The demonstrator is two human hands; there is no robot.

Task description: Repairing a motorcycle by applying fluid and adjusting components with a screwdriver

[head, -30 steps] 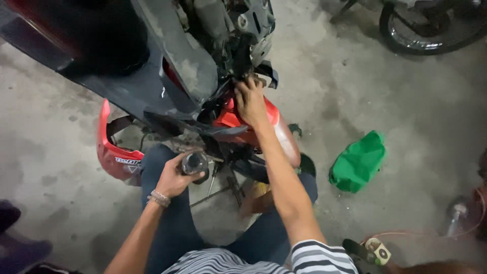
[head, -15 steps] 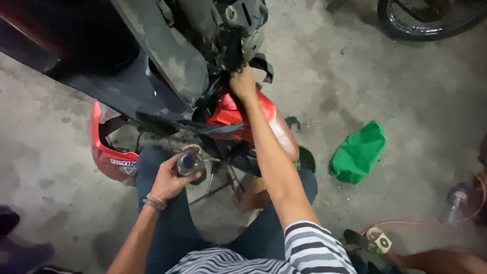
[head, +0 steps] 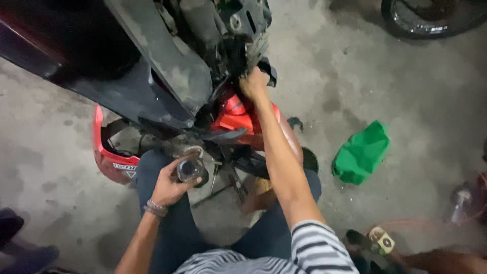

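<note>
Stripped scooter [head: 167, 76] stands over the concrete floor [head: 355, 76], red body panel [head: 109, 152] and green rag [head: 361, 152] lying nearby. Right hand [head: 253, 82] reaches up, clenched on a dark part in the engine bay. Left hand [head: 170, 185] grasps a small dark cylindrical part [head: 188, 170] above the knee. Step in hand: working inside the frame; the right grip needs to stay firm.

The right hand's fingertips [head: 249, 76] are tucked into the dark grey motorbike frame [head: 167, 66] (nobody can see what they touch). The black rubber tyre [head: 431, 20] is cut off at the top edge. The small dark round metal part [head: 188, 170] looks blurry.
</note>
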